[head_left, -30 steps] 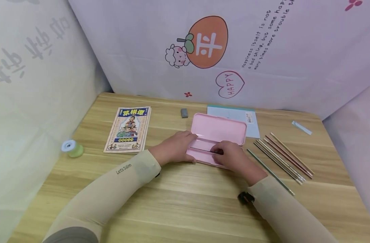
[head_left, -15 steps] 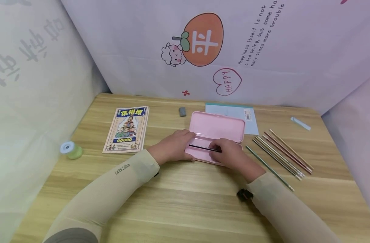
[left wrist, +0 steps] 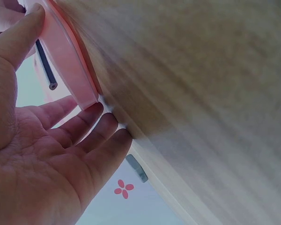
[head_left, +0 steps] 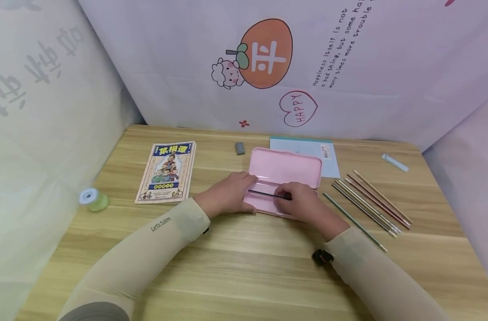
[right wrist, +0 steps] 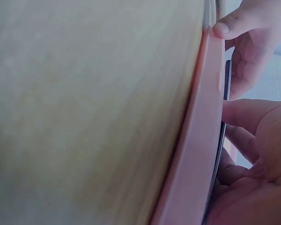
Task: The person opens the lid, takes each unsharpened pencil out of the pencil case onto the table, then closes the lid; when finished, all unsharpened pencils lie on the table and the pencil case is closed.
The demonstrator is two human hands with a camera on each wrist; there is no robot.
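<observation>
A pink pencil case (head_left: 285,167) lies with its lid folded back. My left hand (head_left: 233,194) steadies its left end, thumb on the near wall and fingertips at the far corner, as the left wrist view shows. My right hand (head_left: 301,200) pinches a black pencil (head_left: 260,193) between thumb and fingers, lengthwise over the tray of the case. In the left wrist view the pencil's free end (left wrist: 52,86) points toward the left hand. The right wrist view shows the pencil running along the near rim (right wrist: 201,122), its far part hidden behind my right hand.
A green pencil (head_left: 354,220) and a row of several pencils (head_left: 372,200) lie right of the case. Behind it is a light blue notebook (head_left: 304,151); a grey eraser (head_left: 239,148), a book (head_left: 166,171) and a green-white jar (head_left: 94,199) are at left. A pale blue strip (head_left: 395,162) lies far right.
My right hand has shifted the black pencil slightly within the case, and more of its length shows now. The left hand keeps its place on the case. The head view has moved a little.
</observation>
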